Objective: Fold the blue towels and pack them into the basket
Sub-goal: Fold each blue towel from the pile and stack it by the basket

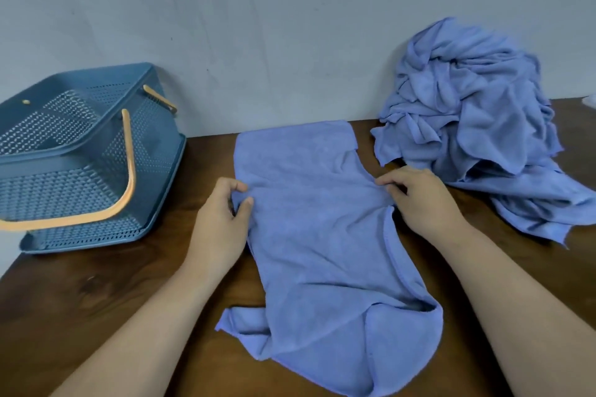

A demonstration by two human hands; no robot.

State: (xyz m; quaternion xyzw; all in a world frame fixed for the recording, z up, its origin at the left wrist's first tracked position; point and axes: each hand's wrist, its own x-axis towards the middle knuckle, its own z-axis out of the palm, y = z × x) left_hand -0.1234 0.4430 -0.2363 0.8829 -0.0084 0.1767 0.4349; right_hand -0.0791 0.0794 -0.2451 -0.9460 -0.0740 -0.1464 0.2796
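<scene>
A blue towel (316, 235) lies lengthwise on the brown table, its near end rumpled and its far end flat. My left hand (222, 219) pinches the towel's left edge at the middle between thumb and fingers. My right hand (422, 200) grips the right edge at the same height, fingers curled onto the cloth. A heap of unfolded blue towels (477, 126) sits at the back right against the wall. At the left stands the blue perforated basket (64, 184), with orange handles, tipped toward me; I see nothing inside it.
The wooden table (96, 300) ends at a near-left corner below the basket. A pale wall (258, 26) closes off the back edge. A small white object (590, 100) shows at the far right edge.
</scene>
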